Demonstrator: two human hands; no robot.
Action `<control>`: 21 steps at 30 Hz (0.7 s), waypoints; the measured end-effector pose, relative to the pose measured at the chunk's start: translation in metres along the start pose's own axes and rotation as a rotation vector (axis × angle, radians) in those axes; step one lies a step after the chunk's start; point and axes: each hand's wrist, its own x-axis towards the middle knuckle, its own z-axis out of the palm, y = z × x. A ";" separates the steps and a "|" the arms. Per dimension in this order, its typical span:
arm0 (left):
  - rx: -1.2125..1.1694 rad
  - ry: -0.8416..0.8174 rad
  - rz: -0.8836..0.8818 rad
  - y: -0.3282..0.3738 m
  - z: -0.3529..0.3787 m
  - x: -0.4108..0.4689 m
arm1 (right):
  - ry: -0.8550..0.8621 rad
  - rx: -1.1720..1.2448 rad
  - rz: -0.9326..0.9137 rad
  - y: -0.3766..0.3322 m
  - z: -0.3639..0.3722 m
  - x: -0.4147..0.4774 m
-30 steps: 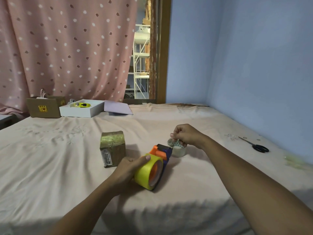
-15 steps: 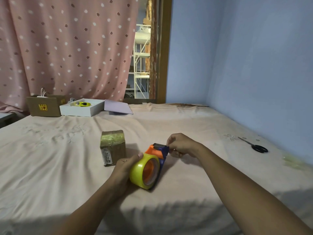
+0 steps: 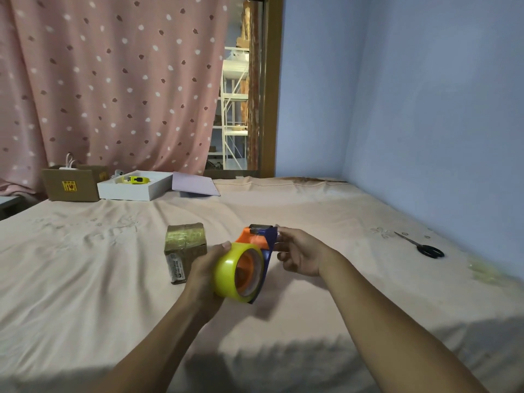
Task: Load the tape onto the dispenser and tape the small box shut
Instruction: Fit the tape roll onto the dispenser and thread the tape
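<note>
A yellow tape roll (image 3: 226,272) sits on the orange hub of a blue and orange dispenser (image 3: 265,245), lifted above the bed. My left hand (image 3: 204,268) grips the roll from the left, thumb on its top. My right hand (image 3: 300,252) is at the dispenser's right side, fingers touching the blue plate near the cutter end. The small brown box (image 3: 185,248), its top covered with shiny tape, stands on the bed just left of my left hand.
Black scissors (image 3: 425,246) lie at the right near the blue wall, a crumpled bit of clear tape (image 3: 482,269) beyond them. A cardboard box (image 3: 72,184), an open white box (image 3: 133,188) and a lilac lid (image 3: 195,184) sit at the bed's far edge.
My right hand left the small clear roll it touched a second ago and came to the dispenser. Both hands lifted the dispenser off the bed and tilted it toward me.
</note>
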 end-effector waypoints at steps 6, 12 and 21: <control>0.009 -0.021 0.031 -0.004 0.005 -0.005 | -0.047 0.231 -0.025 0.009 -0.004 -0.007; -0.026 0.000 -0.007 -0.013 0.010 0.000 | -0.030 0.363 -0.079 0.030 0.004 0.002; -0.169 -0.004 0.037 0.004 0.022 0.006 | -0.349 0.383 -0.228 0.031 0.027 -0.014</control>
